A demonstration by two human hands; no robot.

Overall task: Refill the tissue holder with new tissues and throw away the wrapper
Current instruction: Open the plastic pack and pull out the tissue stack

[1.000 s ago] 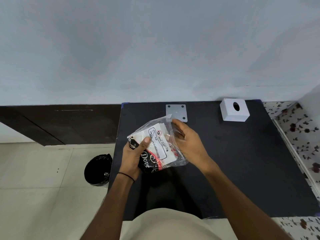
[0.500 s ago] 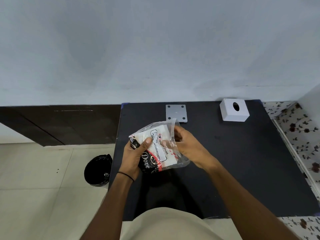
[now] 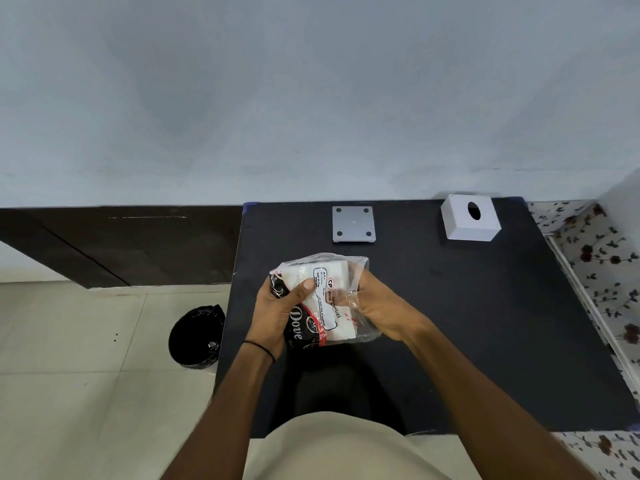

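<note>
Head view: a tissue pack (image 3: 320, 301) in clear wrapper is held above the black surface (image 3: 467, 323), near-centre. Left hand (image 3: 275, 315) fingers are clamped on its left side, thumb on top. Right hand (image 3: 379, 306) fingers are closed on the wrapper's right side. White tissue holder (image 3: 470, 219) sits far right, grey plate (image 3: 353, 224) far centre, black bin (image 3: 196, 337) on floor left.

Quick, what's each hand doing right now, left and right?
Left hand: closed around the tissue pack, thumb on its label.
Right hand: gripping the pack's clear wrapper at its right side.
</note>
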